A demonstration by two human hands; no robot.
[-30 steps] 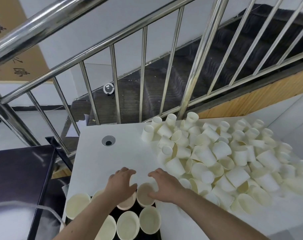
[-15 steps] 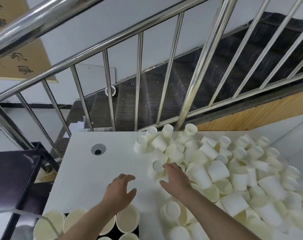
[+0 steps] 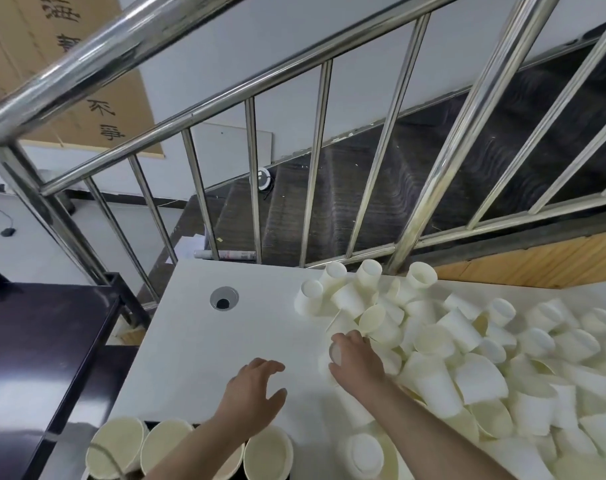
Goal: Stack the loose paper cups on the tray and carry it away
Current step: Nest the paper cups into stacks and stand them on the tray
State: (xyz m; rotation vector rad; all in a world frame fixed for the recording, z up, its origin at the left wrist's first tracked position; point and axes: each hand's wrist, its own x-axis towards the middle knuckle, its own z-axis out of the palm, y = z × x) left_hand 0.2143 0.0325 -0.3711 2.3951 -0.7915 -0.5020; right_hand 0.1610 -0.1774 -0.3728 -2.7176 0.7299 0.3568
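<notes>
A large heap of loose white paper cups (image 3: pixel 468 348) covers the right half of the white table (image 3: pixel 208 348). My right hand (image 3: pixel 355 362) is at the heap's left edge, fingers curled round one cup (image 3: pixel 334 353) lying on its side. My left hand (image 3: pixel 255 396) hovers over the bare tabletop, fingers spread and relaxed, holding nothing. Upright cups (image 3: pixel 163 445) stand at the bottom edge, where a sliver of the dark tray (image 3: pixel 151 425) shows between them; most of the tray is out of view.
A steel stair railing (image 3: pixel 315 161) runs behind the table, with dark stairs beyond. A round cable hole (image 3: pixel 223 298) is set in the tabletop. A dark cabinet (image 3: pixel 35 358) stands to the left of the table.
The view has tilted up, so the tray cups slid to the bottom edge. My right hand moved from the tray cups into the heap and closed round a cup. My left hand lifted off the cups.
</notes>
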